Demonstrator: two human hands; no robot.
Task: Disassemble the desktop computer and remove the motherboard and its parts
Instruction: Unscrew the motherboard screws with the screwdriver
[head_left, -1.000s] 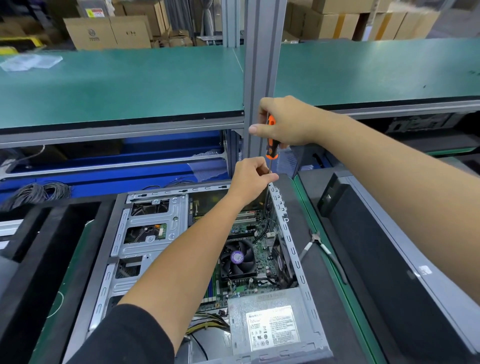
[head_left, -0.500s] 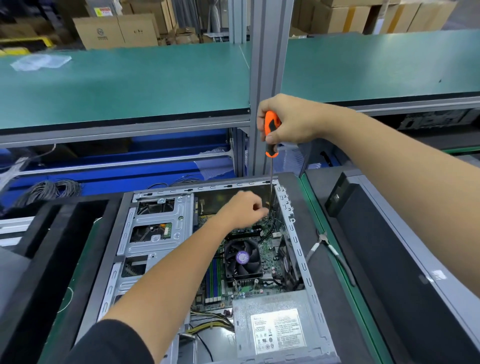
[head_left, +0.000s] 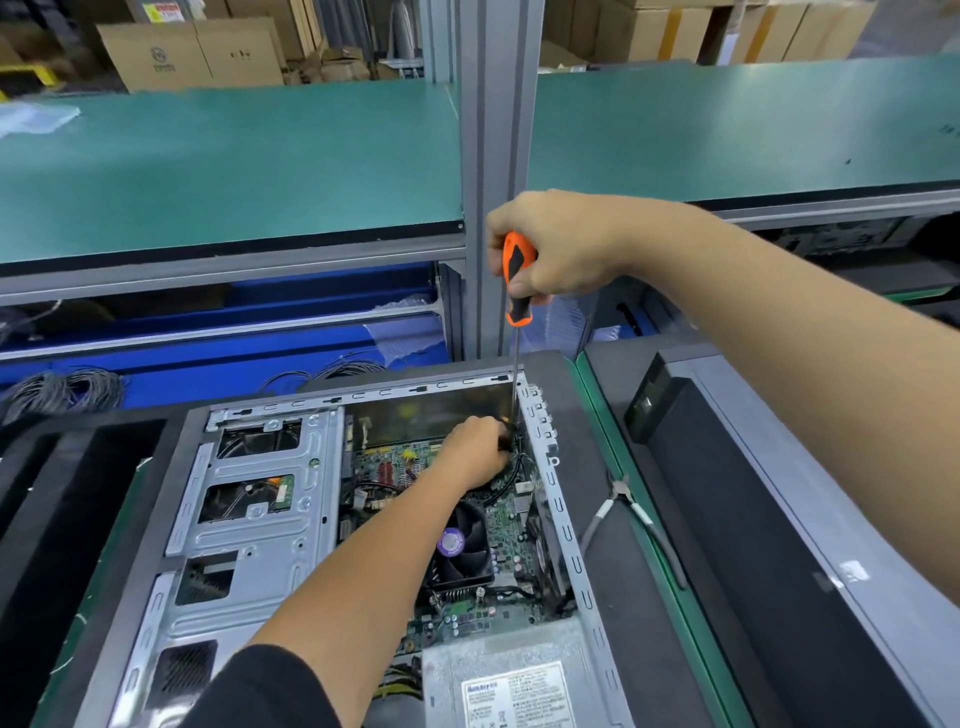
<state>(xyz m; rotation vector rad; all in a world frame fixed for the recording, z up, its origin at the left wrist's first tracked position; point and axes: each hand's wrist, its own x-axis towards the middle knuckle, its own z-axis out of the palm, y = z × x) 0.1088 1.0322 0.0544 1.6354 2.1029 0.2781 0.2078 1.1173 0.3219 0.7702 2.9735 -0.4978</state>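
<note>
The worktop (head_left: 636, 525) is covered in a green mat with dark foam pads, and the open computer case (head_left: 332, 519) lies on its side on one pad. Just right of the case a pair of pliers (head_left: 631, 506) lies on the pad, and farther right lies a dark grey case panel (head_left: 779, 545). Above, a green shelf (head_left: 234, 166) carries a clear plastic bag (head_left: 31, 117) at its left end.

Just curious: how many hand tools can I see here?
2: an orange-handled screwdriver gripped by the right hand above the open computer case, and pliers lying right of it. Others may be hidden.
</note>
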